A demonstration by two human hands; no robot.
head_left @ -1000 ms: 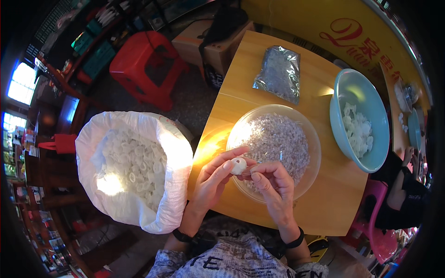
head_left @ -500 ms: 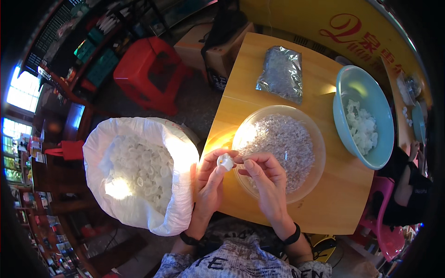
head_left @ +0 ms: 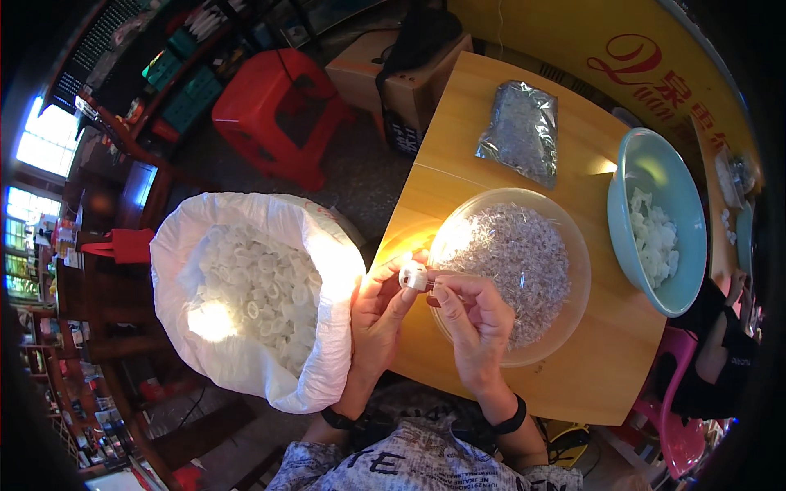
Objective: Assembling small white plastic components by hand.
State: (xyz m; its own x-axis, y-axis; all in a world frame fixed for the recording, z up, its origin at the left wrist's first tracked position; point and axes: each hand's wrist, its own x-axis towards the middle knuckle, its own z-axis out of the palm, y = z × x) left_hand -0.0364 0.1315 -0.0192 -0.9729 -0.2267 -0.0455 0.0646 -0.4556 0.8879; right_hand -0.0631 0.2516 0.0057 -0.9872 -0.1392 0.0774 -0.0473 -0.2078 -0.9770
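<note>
Two-handed mid-frame, pinching small white hollow plastic piece (head_left: pixel 413 277) in left hand (head_left: pixel 379 319), seemingly thin clear strip (head_left: pixel 431 281) in right hand (head_left: pixel 476 322). Held close together, presumably for steadiness.

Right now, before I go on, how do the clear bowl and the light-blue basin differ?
The clear bowl is see-through; the light-blue basin is opaque.
The clear bowl holds small, clear pieces; the light-blue basin holds white pieces.
The clear bowl's contents spread nearly to its wall, while the light-blue basin's pile leaves much of its inside bare.
Both are round and open-topped.
</note>
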